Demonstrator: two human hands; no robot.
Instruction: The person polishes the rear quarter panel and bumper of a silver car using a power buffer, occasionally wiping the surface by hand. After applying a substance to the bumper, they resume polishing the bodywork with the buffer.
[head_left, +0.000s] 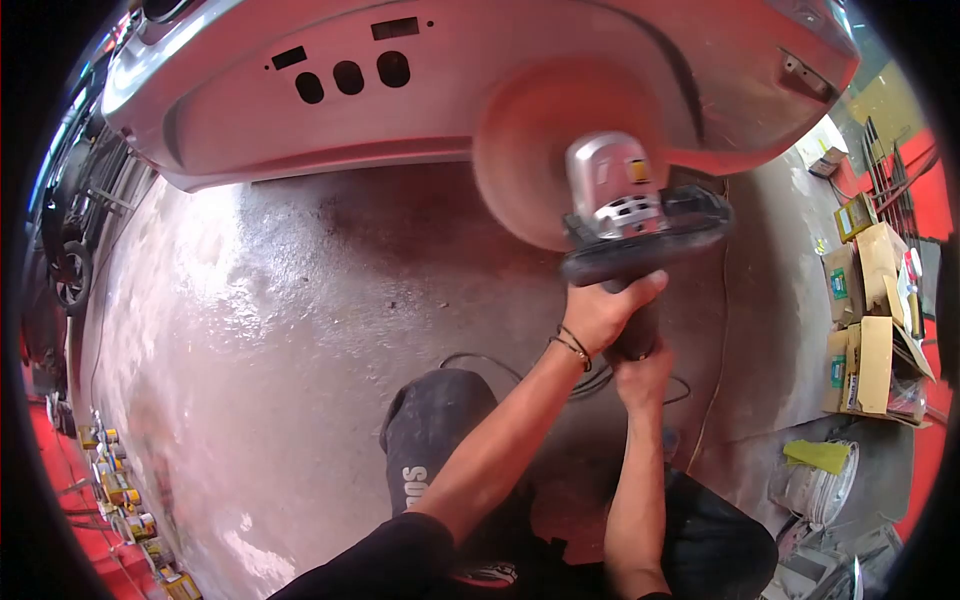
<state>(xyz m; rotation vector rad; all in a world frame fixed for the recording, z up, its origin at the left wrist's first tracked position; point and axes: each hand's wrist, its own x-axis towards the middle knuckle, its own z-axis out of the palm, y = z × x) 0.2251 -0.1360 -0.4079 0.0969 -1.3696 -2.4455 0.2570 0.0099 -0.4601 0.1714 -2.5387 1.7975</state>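
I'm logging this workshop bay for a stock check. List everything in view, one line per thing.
body panel: one, silver-grey, across the top
polisher: one, grey and black, right of centre, blurred disc against the panel
cable: one, dark, looped on the floor below the polisher
floor: one, grey concrete, middle
cardboard boxes: several, brown, right edge
bucket: one, white, lower right
cloth: one, yellow, on the bucket
cans: several, yellow-labelled, lower left edge
left hand: one, bare, cord bracelet at the wrist, closed on the polisher's handle
right hand: one, bare, closed on the grip just below
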